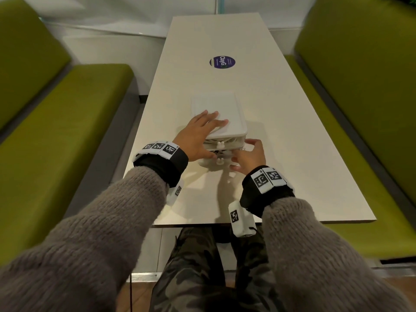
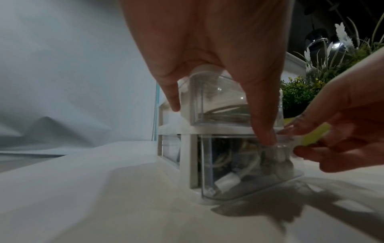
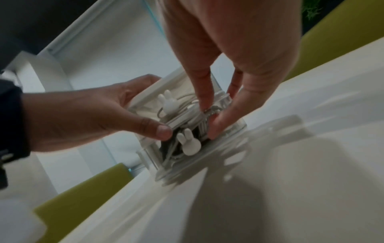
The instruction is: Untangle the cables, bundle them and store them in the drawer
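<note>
Head view: The small drawer unit (image 1: 221, 122) is sitting mid-table (image 1: 292, 154), w/ the lower drawer (image 1: 219, 159) pulled out a little toward the person. The left hand (image 1: 198, 136) is lying flat on the unit's lid, fingers spread and straight, thumb reaching down to the lower drawer's front edge; it is bracing, not gripping. The right hand (image 1: 249, 157) is working at the drawer's right front corner, fingers bent downward. Judgement: step in hand is tucking the cables in and closing up. To do this well, the person should be keeping the left palm pressing down so the unit is not sliding, and seating every loop below the rim before pushing.

Left wrist view: The cables (image 2: 232, 166) are lying coiled inside the clear lower drawer, a white plug end near the front-left corner. The upper drawer (image 2: 230, 102) is also holding cable. The left thumb is touching the lower drawer's top edge.

Right wrist view: The right hand's fingers (image 3: 204, 88) are pinching a cable strand at the drawer's rim, approx. beside the rabbit-shaped knob (image 3: 190, 144). The strand is sitting partly above the rim; risk of jamming if the drawer is closed now.
</note>
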A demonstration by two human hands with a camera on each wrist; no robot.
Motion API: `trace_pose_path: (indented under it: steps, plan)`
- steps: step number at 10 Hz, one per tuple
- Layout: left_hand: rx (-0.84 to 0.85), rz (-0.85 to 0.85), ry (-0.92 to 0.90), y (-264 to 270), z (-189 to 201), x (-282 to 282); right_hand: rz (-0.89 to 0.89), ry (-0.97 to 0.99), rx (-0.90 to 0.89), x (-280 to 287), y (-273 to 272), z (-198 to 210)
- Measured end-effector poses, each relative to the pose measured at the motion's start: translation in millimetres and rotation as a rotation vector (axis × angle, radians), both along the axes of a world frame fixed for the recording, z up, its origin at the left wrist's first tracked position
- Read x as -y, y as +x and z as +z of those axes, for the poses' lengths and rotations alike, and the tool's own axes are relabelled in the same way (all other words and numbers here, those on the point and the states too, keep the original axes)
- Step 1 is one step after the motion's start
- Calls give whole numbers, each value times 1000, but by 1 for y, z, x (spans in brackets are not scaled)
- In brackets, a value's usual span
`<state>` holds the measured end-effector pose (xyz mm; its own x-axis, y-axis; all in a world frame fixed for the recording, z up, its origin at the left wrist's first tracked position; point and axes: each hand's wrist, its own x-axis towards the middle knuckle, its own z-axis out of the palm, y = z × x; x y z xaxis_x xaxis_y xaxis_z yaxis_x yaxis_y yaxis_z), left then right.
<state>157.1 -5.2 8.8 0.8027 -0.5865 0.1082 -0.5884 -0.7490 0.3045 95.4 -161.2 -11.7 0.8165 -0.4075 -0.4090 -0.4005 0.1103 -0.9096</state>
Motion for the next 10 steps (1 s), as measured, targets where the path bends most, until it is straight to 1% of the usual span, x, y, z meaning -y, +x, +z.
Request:
trace_pose_path:
  steps: [1, 2, 3, 4, 5, 6, 7, 8, 9, 10]
  plan:
    - [12, 4, -26, 0, -1, 0, 167, -250, 114, 4, -7, 4]
    - [17, 19, -56, -2, -2, 2, 283, -816, 142, 4, -14, 5]
    - [41, 49, -83, -4, -2, 4, 337, -1206, 115, 4, -12, 2]
    - [97, 79, -83, -6, -4, 7, 322, -1266, 105, -1, -6, 4]
    - [117, 70, -79, -3, -7, 7, 295, -1203, 111, -9, 0, 7]
    - [89, 62, -74, 2, -4, 7, 307, -1163, 110, -9, 1, 10]
    - [54, 56, -68, 12, 0, 5, 391, -986, 110, 3, 9, 16]
    - [9, 54, 20, 20, 8, 6, 504, -647, 101, 15, 11, 32]
    - [25, 89, 280, 22, 17, 9, 407, -419, 142, 21, -2, 46]
    - [110, 147, 206, 7, 27, 3, 337, -275, 168, 28, -22, 53]
